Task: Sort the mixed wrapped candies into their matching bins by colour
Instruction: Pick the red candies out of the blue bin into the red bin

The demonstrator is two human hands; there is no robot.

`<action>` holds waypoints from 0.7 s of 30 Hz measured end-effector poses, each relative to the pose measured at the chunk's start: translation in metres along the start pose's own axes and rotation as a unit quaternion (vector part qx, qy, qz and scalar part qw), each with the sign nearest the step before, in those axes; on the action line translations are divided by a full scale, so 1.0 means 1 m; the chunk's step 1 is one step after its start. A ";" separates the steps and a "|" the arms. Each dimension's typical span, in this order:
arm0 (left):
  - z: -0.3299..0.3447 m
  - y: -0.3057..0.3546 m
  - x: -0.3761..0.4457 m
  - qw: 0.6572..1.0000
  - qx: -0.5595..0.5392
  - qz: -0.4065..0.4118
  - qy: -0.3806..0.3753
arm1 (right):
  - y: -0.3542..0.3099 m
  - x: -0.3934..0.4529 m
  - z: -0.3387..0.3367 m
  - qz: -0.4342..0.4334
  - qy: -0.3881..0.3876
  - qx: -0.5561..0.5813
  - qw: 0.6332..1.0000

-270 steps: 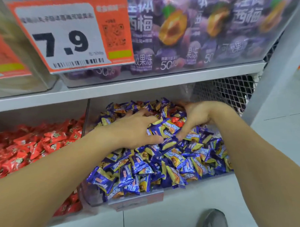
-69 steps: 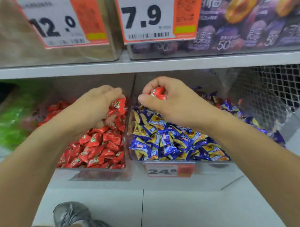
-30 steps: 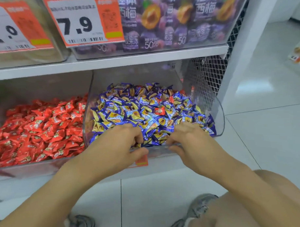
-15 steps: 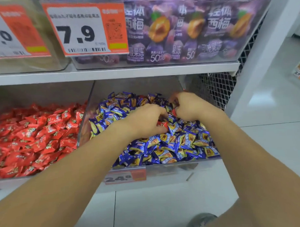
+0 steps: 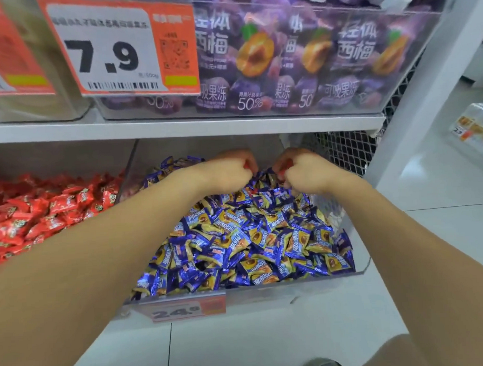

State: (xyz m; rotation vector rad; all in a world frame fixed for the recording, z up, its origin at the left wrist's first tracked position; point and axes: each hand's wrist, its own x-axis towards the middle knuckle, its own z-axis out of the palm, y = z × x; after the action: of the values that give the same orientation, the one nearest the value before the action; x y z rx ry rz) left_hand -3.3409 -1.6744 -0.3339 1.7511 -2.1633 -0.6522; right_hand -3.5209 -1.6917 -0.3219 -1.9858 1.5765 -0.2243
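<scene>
A clear bin (image 5: 358, 263) on the lower shelf is heaped with blue-and-yellow wrapped candies (image 5: 253, 240). To its left lies a bin of red wrapped candies (image 5: 44, 209). Both my hands are deep at the back of the blue bin. My left hand (image 5: 229, 172) is curled, and a bit of a red candy (image 5: 246, 166) shows at its fingers. My right hand (image 5: 305, 172) is curled too, with a red candy (image 5: 285, 167) peeking out of its grip. Fingertips of both hands are hidden among the wrappers.
A white shelf board (image 5: 178, 127) runs just above my hands, carrying a clear box of purple jelly pouches (image 5: 299, 57) and a 7.9 price tag (image 5: 115, 50). Wire mesh (image 5: 343, 152) closes the right side. A 24.8 tag (image 5: 184, 310) hangs on the bin front.
Both hands have pushed further back in the blue bin and closed up. Red wrappers now show in each hand's grip. The view has moved closer.
</scene>
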 end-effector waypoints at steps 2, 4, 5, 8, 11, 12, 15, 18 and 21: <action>0.008 -0.002 0.014 0.995 0.073 0.013 -0.068 | -0.004 0.001 -0.002 0.002 -0.012 -0.032 0.999; 0.010 -0.007 0.024 0.985 0.129 0.026 -0.114 | -0.009 0.000 -0.004 -0.005 -0.035 -0.081 0.996; 0.009 -0.010 0.028 0.982 0.136 0.025 -0.127 | -0.010 0.000 -0.005 -0.006 -0.046 -0.093 0.995; 0.006 -0.015 0.034 0.974 0.170 0.016 -0.152 | -0.009 0.003 -0.006 -0.017 -0.070 -0.108 0.992; 0.006 -0.017 0.034 0.976 0.171 0.010 -0.135 | -0.002 0.009 -0.003 -0.015 -0.078 -0.105 0.991; 0.006 -0.019 0.034 0.980 0.157 0.012 -0.119 | 0.000 0.010 -0.003 -0.013 -0.078 -0.103 0.991; 0.000 -0.027 0.029 0.994 0.077 0.000 -0.071 | 0.006 0.013 -0.003 -0.012 -0.077 -0.089 0.993; -0.010 -0.031 0.021 0.998 -0.045 -0.026 -0.018 | 0.009 0.014 -0.008 -0.023 -0.045 -0.063 0.997; -0.019 -0.028 0.011 0.994 -0.101 -0.044 0.006 | 0.009 0.017 -0.011 -0.022 -0.019 -0.040 0.999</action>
State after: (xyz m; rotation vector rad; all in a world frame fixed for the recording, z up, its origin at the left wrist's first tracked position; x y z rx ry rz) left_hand -3.3106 -1.6925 -0.3322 1.7455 -1.9446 -0.8490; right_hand -3.5289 -1.7127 -0.3220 -2.0751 1.5407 -0.1409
